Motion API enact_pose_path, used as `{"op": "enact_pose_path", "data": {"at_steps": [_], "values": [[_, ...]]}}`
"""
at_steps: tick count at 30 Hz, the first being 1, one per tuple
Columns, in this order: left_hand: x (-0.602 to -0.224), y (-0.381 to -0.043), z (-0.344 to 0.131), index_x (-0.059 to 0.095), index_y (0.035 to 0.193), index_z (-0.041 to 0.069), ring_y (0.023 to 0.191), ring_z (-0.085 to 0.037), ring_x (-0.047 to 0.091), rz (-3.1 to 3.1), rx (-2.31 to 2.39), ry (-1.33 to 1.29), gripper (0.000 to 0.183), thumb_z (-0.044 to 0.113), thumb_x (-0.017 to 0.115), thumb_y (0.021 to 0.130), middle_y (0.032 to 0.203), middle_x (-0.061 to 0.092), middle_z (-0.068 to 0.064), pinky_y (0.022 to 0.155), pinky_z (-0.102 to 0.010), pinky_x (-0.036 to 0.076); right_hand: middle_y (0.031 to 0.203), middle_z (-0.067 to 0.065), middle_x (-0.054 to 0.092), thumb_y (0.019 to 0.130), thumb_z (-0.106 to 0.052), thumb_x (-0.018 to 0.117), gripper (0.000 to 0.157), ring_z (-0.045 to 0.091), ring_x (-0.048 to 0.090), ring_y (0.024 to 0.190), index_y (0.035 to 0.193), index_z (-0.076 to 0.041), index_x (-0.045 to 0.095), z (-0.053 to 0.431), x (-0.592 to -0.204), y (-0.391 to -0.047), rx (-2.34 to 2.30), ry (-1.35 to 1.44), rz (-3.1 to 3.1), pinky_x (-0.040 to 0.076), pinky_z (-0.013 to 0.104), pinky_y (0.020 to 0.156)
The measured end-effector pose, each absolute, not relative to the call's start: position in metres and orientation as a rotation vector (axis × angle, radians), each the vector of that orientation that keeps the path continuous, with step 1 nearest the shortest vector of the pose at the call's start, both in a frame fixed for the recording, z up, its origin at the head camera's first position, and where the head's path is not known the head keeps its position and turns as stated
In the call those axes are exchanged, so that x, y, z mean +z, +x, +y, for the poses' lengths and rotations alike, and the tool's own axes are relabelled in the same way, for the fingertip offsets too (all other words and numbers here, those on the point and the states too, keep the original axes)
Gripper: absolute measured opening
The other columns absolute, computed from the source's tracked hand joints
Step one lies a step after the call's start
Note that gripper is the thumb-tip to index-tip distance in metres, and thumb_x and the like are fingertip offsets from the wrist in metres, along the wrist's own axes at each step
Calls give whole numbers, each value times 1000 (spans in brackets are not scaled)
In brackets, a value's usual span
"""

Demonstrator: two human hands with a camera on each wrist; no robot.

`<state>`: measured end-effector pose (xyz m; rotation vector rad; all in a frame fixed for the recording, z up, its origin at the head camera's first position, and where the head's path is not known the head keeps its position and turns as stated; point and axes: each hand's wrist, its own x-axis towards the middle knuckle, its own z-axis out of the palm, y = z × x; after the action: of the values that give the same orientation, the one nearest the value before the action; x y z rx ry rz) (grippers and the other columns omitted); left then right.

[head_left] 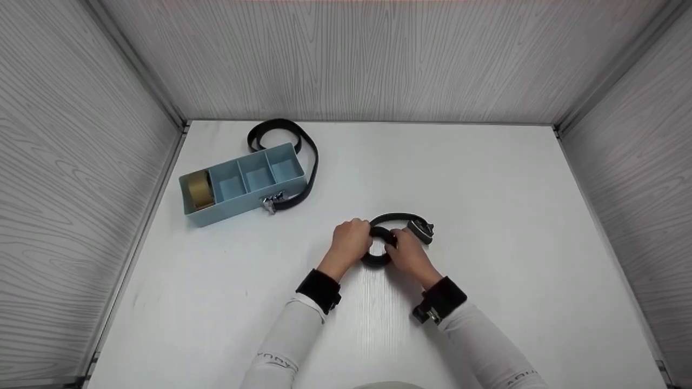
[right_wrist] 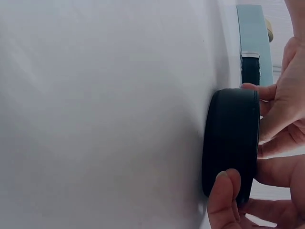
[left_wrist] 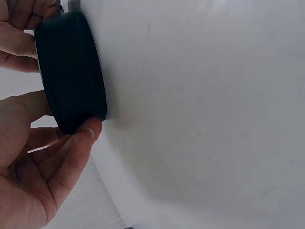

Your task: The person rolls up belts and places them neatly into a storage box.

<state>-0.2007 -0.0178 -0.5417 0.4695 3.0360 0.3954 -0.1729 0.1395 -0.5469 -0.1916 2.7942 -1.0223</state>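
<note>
A black belt (head_left: 376, 261) is rolled into a ring on the white table in front of me. My left hand (head_left: 350, 237) pinches the ring's left side, while my right hand (head_left: 409, 252) pinches its right side with thumb and fingers. From the coil, a loose end curves off behind the right hand to a dark buckle (head_left: 420, 231) lying on the table. In the left wrist view the belt coil (left_wrist: 71, 71) stands on its edge, fingertips of both hands at its rim. The right wrist view shows the wound belt (right_wrist: 232, 138) gripped likewise.
A blue box (head_left: 243, 202) with several compartments sits at the back left, a tan tape roll (head_left: 200, 189) in its leftmost one. Around its right end loops another black belt (head_left: 312, 156), whose silver buckle (head_left: 273, 201) lies against the box front. Grey panel walls (head_left: 367, 59) enclose the table.
</note>
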Motion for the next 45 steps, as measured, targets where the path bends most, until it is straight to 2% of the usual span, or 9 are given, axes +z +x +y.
{"op": "enact_pose_path", "data": {"at_steps": [6, 10, 14, 18, 25, 29, 32, 36, 45], "values": [[-543, -203, -18, 72, 80, 5, 71, -30, 67, 3020, 344, 493, 10, 11, 66, 86, 79, 70, -11, 60, -42, 52, 111, 18, 61, 92, -6, 63, 30, 30, 59, 103, 120, 5, 64, 145, -544, -178, -976, -350, 2794, 46, 43, 92], [-544, -202, -19, 70, 80, 6, 70, -31, 67, 3010, 357, 489, 8, 9, 64, 84, 78, 69, -11, 59, -43, 52, 114, 17, 60, 94, -14, 65, 34, 31, 61, 99, 123, 3, 62, 152, -537, -180, -914, -303, 2926, 49, 45, 84], [-543, -202, -19, 69, 78, 6, 71, -31, 67, 3013, 394, 463, 8, 7, 63, 84, 78, 69, -11, 59, -43, 52, 112, 15, 58, 91, -7, 67, 30, 34, 64, 86, 119, 3, 62, 163, -536, -185, -836, -311, 3103, 52, 45, 72], [-543, -201, -18, 70, 82, 5, 72, -29, 68, 2993, 402, 427, 9, 7, 62, 85, 80, 69, -11, 58, -41, 52, 108, 13, 60, 89, -2, 67, 26, 33, 65, 81, 115, 3, 65, 173, -538, -185, -793, -362, 3151, 53, 46, 68], [-544, -201, -21, 67, 95, 4, 77, -34, 68, 2959, 494, 394, 13, 6, 61, 83, 87, 70, -16, 61, -45, 53, 97, 10, 65, 89, -11, 68, 14, 30, 66, 81, 98, -1, 74, 202, -532, -187, -696, -304, 3095, 51, 45, 69], [-546, -200, -23, 66, 101, 5, 78, -36, 68, 2947, 552, 372, 20, 6, 62, 81, 90, 71, -17, 64, -46, 53, 100, 15, 66, 89, -6, 68, 18, 34, 64, 88, 104, 2, 73, 220, -529, -194, -676, -263, 3090, 51, 45, 76], [-547, -198, -24, 65, 102, 5, 78, -37, 68, 2954, 582, 371, 21, 6, 62, 81, 90, 70, -17, 64, -46, 52, 111, 20, 65, 90, -3, 67, 23, 37, 63, 98, 111, 5, 70, 226, -527, -198, -704, -272, 3101, 50, 46, 83], [-549, -197, -23, 64, 103, 3, 78, -37, 68, 2954, 608, 366, 21, 6, 63, 82, 90, 70, -18, 65, -46, 53, 117, 21, 63, 89, -5, 68, 22, 40, 61, 100, 109, 4, 70, 216, -523, -195, -754, -253, 3182, 50, 47, 82], [-547, -192, -19, 65, 93, 2, 76, -35, 68, 2962, 671, 307, 13, 7, 64, 81, 87, 70, -17, 64, -45, 52, 87, 12, 65, 92, -22, 68, 38, 23, 63, 73, 116, 7, 62, 157, -532, -168, -1067, -141, 2772, 51, 38, 67]]}}
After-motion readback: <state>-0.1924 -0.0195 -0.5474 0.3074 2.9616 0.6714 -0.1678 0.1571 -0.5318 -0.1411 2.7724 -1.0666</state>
